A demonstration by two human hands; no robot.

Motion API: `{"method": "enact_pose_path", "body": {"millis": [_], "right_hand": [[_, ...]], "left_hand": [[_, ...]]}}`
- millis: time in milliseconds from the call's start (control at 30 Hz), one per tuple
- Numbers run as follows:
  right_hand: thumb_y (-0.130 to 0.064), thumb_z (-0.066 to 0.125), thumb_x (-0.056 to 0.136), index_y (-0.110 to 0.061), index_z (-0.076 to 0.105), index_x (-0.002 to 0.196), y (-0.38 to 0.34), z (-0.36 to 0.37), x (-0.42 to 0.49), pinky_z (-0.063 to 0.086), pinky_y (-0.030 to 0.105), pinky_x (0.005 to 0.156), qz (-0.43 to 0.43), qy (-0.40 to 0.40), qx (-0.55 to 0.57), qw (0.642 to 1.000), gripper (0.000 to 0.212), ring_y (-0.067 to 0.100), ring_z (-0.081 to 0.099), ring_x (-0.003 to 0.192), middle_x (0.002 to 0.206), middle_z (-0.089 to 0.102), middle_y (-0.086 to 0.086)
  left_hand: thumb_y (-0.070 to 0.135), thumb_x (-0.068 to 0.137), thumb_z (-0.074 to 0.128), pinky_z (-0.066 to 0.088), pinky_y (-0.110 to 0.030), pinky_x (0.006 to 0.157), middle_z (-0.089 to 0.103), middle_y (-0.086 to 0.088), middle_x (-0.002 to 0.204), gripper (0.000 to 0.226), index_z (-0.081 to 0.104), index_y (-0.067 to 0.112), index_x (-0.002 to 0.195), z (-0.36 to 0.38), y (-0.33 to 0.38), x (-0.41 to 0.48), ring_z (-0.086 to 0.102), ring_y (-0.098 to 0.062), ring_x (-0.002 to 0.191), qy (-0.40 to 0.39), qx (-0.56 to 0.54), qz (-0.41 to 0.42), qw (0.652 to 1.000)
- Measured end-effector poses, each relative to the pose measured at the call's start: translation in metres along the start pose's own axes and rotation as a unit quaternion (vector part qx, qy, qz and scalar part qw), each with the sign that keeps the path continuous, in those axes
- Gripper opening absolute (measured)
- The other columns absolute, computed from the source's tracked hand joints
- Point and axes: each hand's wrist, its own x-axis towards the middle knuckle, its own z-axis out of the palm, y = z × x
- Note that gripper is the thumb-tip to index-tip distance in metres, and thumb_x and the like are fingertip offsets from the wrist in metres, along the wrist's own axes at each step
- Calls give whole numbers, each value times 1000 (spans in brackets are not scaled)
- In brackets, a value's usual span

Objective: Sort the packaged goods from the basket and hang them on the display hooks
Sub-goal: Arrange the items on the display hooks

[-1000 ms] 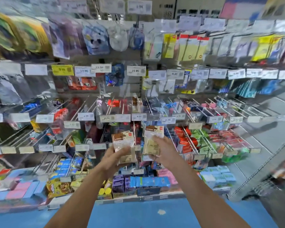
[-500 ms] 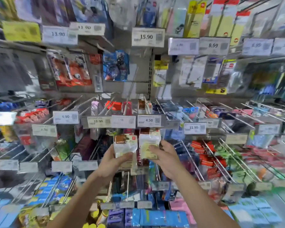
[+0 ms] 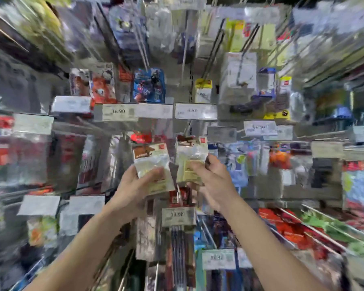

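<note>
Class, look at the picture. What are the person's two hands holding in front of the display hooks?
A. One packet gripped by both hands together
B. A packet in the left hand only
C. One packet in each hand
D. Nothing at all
C: the left hand grips a brown-topped packet, and the right hand grips a second packet beside it.

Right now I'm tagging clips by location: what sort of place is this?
Probably a retail shop aisle: white price labels fronting metal display hooks, with the left hand and right hand holding clear brown-topped packets.
</note>
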Motion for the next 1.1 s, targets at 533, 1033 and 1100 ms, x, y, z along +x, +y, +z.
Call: {"method": "enact_pose_path", "body": {"millis": [533, 1033, 1100], "right_hand": [[-9, 65, 99, -4, 56, 111, -58, 23, 15, 59, 36, 63, -37, -15, -20, 999, 16, 20, 72, 74, 97, 71, 13], [-8, 63, 99, -5, 62, 106, -45, 24, 28, 63, 32, 67, -10, 38, -80, 996, 8, 21, 73, 79, 105, 70, 15], [-4, 60, 97, -5, 63, 105, -42, 28, 31, 63, 35, 71, 3, 70, -116, 991, 8, 24, 71, 86, 105, 69, 15]], "left_hand": [[19, 90, 73, 64, -41, 72, 78, -13, 105, 36, 58, 11, 122, 2, 0, 5, 77, -31, 94, -39, -2, 4, 999], [33, 76, 81, 61, -50, 85, 76, -14, 115, 69, 52, 10, 134, -7, -8, 10, 74, -34, 104, -66, 5, -3, 998], [34, 76, 81, 60, -51, 87, 76, -14, 115, 69, 52, 10, 134, -7, -9, 11, 74, -33, 105, -66, 10, -1, 998]]}}
